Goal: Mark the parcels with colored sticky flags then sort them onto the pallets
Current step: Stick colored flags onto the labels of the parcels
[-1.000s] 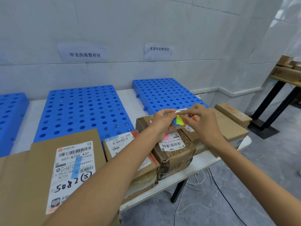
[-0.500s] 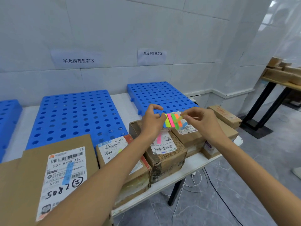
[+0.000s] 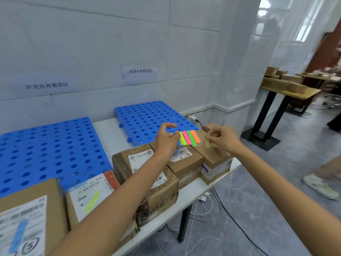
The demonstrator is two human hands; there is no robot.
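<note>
Fingers of the left hand are curled, and the left end of a sticky-flag pad is gripped among them, with the index finger arched free above it. Five colour strips are counted on the pad: blue, yellow, pink, green and orange. The blue strip is largely hidden behind the hand. One loose yellow-green flag is pinched between the thumb and fingertips of the right hand. It hangs just beside the pad's orange end, apart from it.

Both hands are held above the right end of the desk. Six parcels are counted along its front edge.
- The nearest parcel is cut off at the frame corner and bears a blue flag.
- The second parcel bears a yellow flag.
- The third parcel has its label partly covered by the left forearm.
- The fourth parcel lies below the pad.
- The fifth parcel sits at the right corner.
- The sixth parcel is mostly hidden behind the right hand.

Two blue perforated pallets are laid along the rear edge, the left pallet and the right pallet. One paper wall sign is fixed above the left pallet and a second sign above the right. Most label print is too blurred to read.
</note>
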